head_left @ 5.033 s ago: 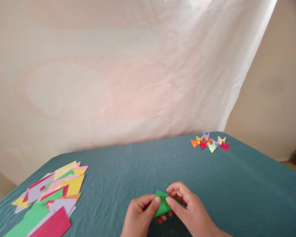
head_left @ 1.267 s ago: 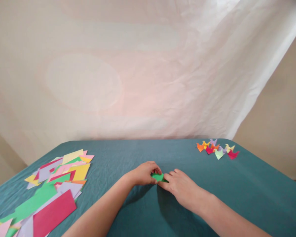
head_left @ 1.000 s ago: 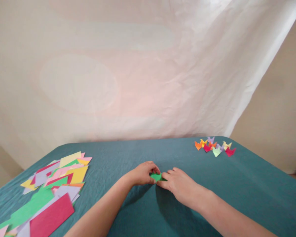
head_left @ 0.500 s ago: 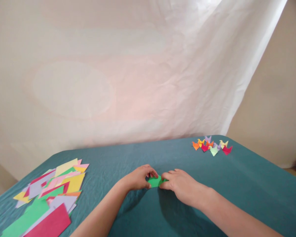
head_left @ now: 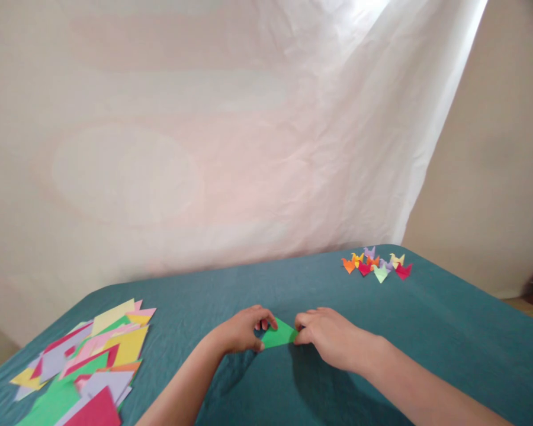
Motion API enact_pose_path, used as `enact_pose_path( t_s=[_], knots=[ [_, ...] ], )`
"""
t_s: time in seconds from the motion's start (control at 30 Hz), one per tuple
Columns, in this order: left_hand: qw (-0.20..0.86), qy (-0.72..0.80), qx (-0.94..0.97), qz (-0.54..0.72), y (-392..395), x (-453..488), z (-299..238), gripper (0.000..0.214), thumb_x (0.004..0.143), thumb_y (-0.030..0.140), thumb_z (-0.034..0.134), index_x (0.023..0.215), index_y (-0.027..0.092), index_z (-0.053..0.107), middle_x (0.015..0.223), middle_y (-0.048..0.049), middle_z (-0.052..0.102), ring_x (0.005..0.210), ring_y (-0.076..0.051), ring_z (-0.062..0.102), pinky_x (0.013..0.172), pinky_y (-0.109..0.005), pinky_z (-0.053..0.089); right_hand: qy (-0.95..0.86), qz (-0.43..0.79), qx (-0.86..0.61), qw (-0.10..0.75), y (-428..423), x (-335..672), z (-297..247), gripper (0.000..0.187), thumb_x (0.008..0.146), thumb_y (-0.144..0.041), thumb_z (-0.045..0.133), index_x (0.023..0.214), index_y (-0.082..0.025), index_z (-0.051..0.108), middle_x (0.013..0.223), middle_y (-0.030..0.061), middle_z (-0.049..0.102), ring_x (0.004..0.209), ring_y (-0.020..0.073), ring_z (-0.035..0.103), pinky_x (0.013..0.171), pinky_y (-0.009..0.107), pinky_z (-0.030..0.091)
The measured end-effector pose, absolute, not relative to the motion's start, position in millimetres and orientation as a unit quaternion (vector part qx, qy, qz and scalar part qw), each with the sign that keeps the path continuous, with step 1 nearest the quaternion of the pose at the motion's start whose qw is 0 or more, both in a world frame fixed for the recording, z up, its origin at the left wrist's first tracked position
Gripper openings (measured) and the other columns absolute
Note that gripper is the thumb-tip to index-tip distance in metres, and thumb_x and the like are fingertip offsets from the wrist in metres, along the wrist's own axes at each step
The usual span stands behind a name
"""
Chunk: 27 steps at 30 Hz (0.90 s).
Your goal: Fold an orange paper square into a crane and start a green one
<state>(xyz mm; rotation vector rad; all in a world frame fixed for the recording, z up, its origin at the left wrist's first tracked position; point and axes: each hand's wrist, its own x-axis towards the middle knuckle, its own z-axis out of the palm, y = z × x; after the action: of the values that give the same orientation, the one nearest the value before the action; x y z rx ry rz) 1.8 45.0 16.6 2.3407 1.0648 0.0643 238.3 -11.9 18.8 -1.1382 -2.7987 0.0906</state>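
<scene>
A small piece of green paper (head_left: pixel 279 335), showing a triangular outline, is held between my hands just above or on the tablecloth, near the middle. My left hand (head_left: pixel 247 329) pinches its left side, thumb below and fingers curled over the top. At its right corner, my right hand (head_left: pixel 320 329) grips the paper between thumb and fingertips. The fingers of both hands cover the paper's ends.
To the left lies a loose, overlapping pile of coloured paper sheets (head_left: pixel 127 346). Several small folded paper birds (head_left: pixel 381 273) stand close together at the back right of the dark green tablecloth (head_left: pixel 195 296). A pale hanging sheet (head_left: pixel 249 177) rises behind the table.
The green paper now shows a wider, triangular shape between my hands. My hands have moved slightly apart, and the camera view has shifted a little.
</scene>
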Motion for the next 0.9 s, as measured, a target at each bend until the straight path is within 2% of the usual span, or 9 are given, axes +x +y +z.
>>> enact_pose_path(
  t_s=[0.5,0.7,0.8,0.9],
  knots=[
    [0.274,0.409,0.87,0.003,46.1,-6.0,17.1,0.048,0.057,0.012,0.065,0.102,0.024,0.055,0.095,0.0006,0.055,0.085,-0.017,0.051,0.072,-0.025,0.041,-0.918,0.045,-0.388,0.071,-8.8,245.3,14.9,0.031,0.076,-0.008,0.051,0.09,-0.025,0.073,0.09,0.0024,0.069,0.089,0.0185,0.061,0.075,0.027,0.039],
    [0.277,0.425,0.862,-0.01,46.2,-9.2,18.0,0.044,0.056,0.012,0.066,0.097,0.023,0.054,0.096,0.001,0.056,0.084,-0.016,0.051,0.072,-0.024,0.041,-0.897,0.023,-0.439,0.053,-10.9,252.4,16.3,0.026,0.07,-0.004,0.051,0.077,-0.019,0.071,0.082,0.0052,0.068,0.081,0.0205,0.063,0.066,0.028,0.038],
    [0.264,0.451,0.852,0.016,44.3,-10.1,23.6,0.04,0.053,0.012,0.066,0.091,0.021,0.056,0.091,0.0008,0.057,0.08,-0.016,0.052,0.067,-0.024,0.042,-0.865,0.04,-0.486,0.118,-10.4,246.2,14.0,0.025,0.071,-0.002,0.049,0.074,-0.018,0.067,0.08,0.004,0.066,0.076,0.0182,0.062,0.065,0.026,0.038],
    [0.246,0.476,0.841,0.077,39.2,-3.5,28.2,0.025,0.061,0.013,0.058,0.085,0.02,0.058,0.084,0.0001,0.06,0.078,-0.016,0.055,0.066,-0.024,0.041,-0.817,0.122,-0.509,0.241,-8.1,227.4,3.4,0.018,0.078,-0.009,0.049,0.08,-0.02,0.063,0.081,0.0008,0.064,0.075,0.0144,0.06,0.066,0.022,0.038]
  ],
)
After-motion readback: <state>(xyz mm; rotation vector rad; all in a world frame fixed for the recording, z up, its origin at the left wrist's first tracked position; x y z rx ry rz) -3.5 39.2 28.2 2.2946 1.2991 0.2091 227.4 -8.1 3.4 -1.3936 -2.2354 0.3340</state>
